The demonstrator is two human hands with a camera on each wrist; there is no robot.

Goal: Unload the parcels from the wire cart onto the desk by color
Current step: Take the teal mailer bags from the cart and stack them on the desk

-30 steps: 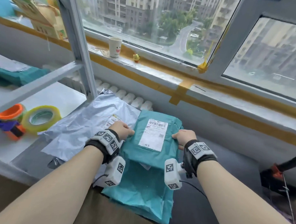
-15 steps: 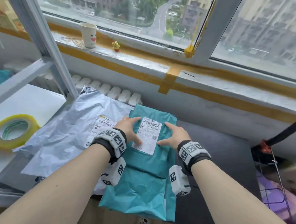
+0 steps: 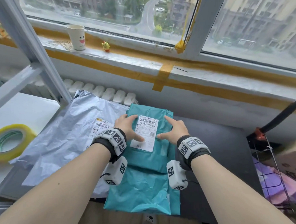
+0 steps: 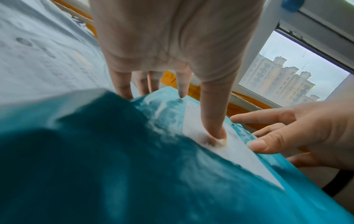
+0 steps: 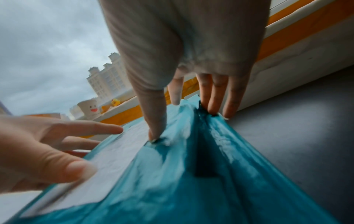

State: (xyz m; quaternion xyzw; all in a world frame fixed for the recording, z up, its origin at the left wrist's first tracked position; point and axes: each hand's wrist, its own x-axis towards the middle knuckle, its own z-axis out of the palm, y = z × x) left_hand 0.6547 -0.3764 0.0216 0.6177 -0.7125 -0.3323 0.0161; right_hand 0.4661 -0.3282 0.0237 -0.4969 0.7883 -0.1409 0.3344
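A teal parcel point(image 3: 152, 155) with a white shipping label point(image 3: 145, 133) lies on top of a larger teal parcel point(image 3: 141, 195) on the dark desk point(image 3: 218, 147). My left hand point(image 3: 126, 128) rests flat on its left side, fingers straight, the thumb pressing on the label point(image 4: 210, 145). My right hand point(image 3: 174, 131) rests on its right side with straight fingers point(image 5: 218, 97), the thumb touching the teal wrap point(image 5: 191, 174). A silver-grey parcel point(image 3: 64, 135) lies to the left of the teal stack. At the right edge stands part of the wire cart point(image 3: 273, 166).
A roll of yellow tape point(image 3: 7, 141) sits on a white shelf point(image 3: 18, 110) at the left, behind a grey metal frame point(image 3: 28, 45). On the window sill stand a paper cup point(image 3: 76, 37) and a small yellow figure point(image 3: 106, 46). A radiator point(image 3: 102, 91) runs behind the desk.
Both hands have let go of the teal parcel's sides and now lie flat on top of it, fingers spread. The parcel has settled on the teal stack, and my head has turned slightly right.
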